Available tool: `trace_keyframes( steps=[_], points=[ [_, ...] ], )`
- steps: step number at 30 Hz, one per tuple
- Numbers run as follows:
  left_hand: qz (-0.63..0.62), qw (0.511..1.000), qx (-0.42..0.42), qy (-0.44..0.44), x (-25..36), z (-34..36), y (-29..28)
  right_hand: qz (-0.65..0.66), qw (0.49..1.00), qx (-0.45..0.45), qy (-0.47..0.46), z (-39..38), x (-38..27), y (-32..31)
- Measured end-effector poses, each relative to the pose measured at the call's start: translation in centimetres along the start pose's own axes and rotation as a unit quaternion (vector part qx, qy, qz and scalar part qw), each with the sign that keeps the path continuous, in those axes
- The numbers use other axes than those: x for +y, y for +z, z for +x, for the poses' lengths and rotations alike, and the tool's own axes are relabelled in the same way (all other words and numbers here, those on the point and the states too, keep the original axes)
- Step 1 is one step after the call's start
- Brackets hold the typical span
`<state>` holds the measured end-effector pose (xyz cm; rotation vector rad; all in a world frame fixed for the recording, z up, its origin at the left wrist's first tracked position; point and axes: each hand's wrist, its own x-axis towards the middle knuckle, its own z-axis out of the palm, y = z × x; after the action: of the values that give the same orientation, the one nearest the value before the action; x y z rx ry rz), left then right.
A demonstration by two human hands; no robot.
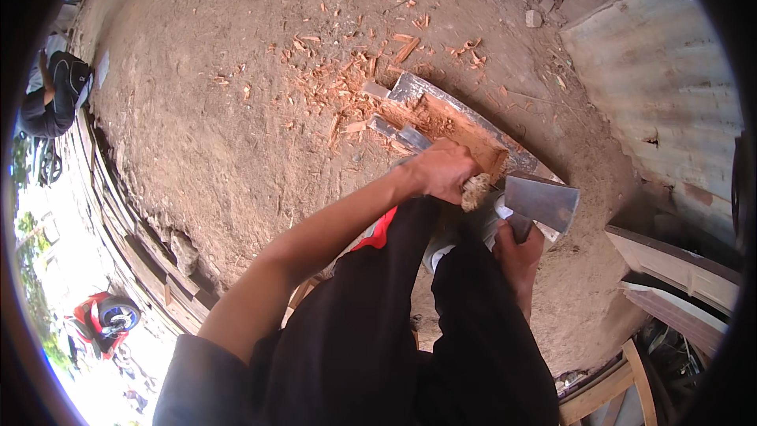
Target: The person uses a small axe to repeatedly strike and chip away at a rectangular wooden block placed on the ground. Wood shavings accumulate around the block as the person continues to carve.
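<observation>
My left hand (445,170) is closed round a chisel (414,139). Its grey metal blade points up and left from my fist, and a pale, frayed handle end (475,192) sticks out on the other side. Below it, my right hand (520,259) grips the dark handle of a cleaver (542,203), whose broad grey blade lies close to the frayed end. Under both tools is a long wooden workpiece (465,114) on the ground, cut to reddish-brown wood inside with a worn, whitish outer edge. My knees partly hide its near end.
Wood shavings (355,91) are strewn over the dirt floor (229,24) beyond the workpiece. A metal sheet wall (662,79) and stacked boards (670,256) stand on the right. At the left, a person (59,95) in dark clothes and a red motorbike (98,323) are beyond a plank edge.
</observation>
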<state>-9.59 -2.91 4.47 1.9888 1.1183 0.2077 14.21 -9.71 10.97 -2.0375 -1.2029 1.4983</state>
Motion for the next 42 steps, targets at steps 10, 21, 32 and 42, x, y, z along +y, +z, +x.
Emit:
trace_keyframes(
  steps=[10, 21, 32, 42],
  points=[
    [-0.023, 0.991, 0.131, 0.034, -0.7, 1.4, 2.4, 0.060, 0.998, -0.012, 0.000, -1.1, -2.4, -0.9],
    [-0.069, 0.974, 0.212, -0.035, -3.0, 1.6, 0.4, 0.017, 0.999, -0.015, -0.033, -0.8, -3.4, -0.2],
    [-0.075, 0.965, 0.247, -0.038, -3.4, 1.6, 0.4, -0.033, 0.986, 0.028, -0.161, 1.5, -2.1, 3.4],
    [-0.053, 0.981, 0.176, -0.064, -4.2, 1.2, 0.3, 0.066, 0.990, -0.023, -0.124, 3.3, -2.0, 4.4]
  ],
)
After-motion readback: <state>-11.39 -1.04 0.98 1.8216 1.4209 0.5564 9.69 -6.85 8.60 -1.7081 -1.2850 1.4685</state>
